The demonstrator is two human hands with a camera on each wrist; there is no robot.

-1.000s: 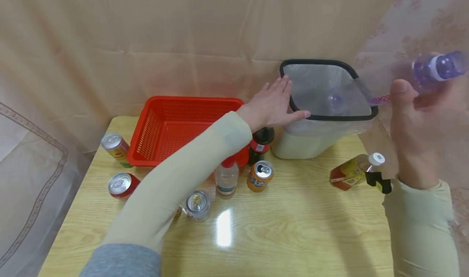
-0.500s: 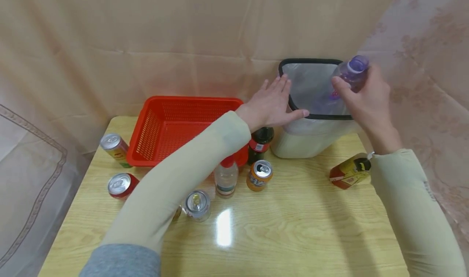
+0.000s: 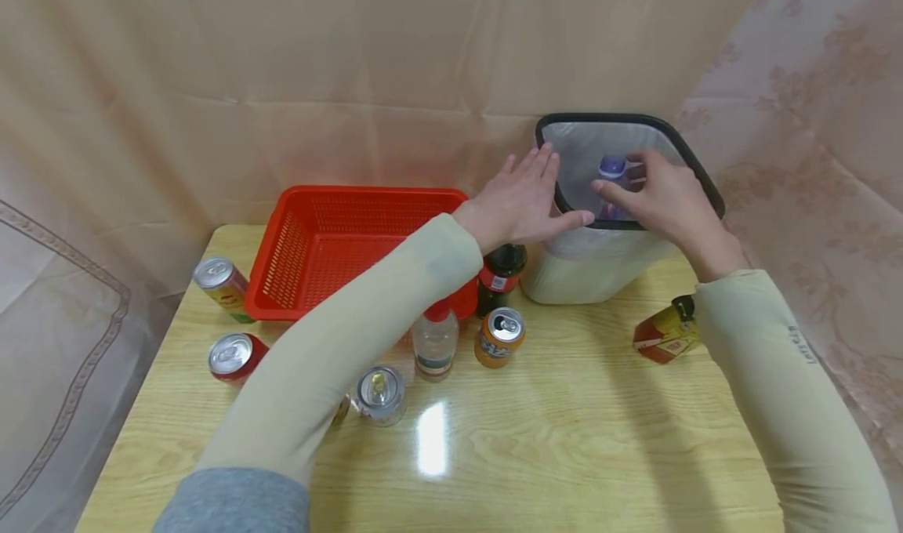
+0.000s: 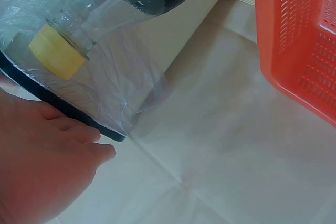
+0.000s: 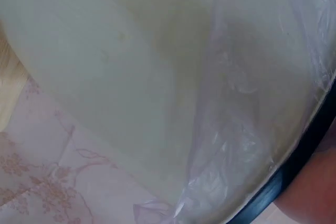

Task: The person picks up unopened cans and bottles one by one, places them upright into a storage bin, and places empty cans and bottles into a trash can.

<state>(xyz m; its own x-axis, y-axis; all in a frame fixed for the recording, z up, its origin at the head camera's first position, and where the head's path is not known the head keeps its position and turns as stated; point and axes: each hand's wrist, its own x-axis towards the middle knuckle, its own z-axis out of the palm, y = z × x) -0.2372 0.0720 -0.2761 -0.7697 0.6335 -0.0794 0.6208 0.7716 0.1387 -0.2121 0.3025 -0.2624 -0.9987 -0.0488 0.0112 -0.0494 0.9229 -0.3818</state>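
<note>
My left hand (image 3: 518,200) rests with spread, straight fingers on the black rim (image 3: 656,226) of a lined trash bin (image 3: 582,278). Inside the bin's mouth a purple-tinted plastic bottle (image 3: 612,174) stands upright, its top below the rim. Around it, thumb and fingers apart, is my right hand (image 3: 670,200); the bottle looks lower than the fingers and loose of them. The left wrist view has the left hand (image 4: 47,156) at the rim, beside a cola bottle with a yellow cap (image 4: 58,51). In the right wrist view the bin liner (image 5: 247,103) fills much of the frame.
Left of the bin sits a red basket (image 3: 282,282). Before it stand a red-capped bottle (image 3: 435,345), an orange can (image 3: 499,341) and a silver can (image 3: 381,396). Two cans, one red (image 3: 236,357), are at the left. A tea-coloured bottle (image 3: 663,337) lies partly behind the right sleeve.
My right hand has moved left from the far right to over the bin, carrying the purple bottle, which now sits down inside it. The left hand has stayed on the rim.
</note>
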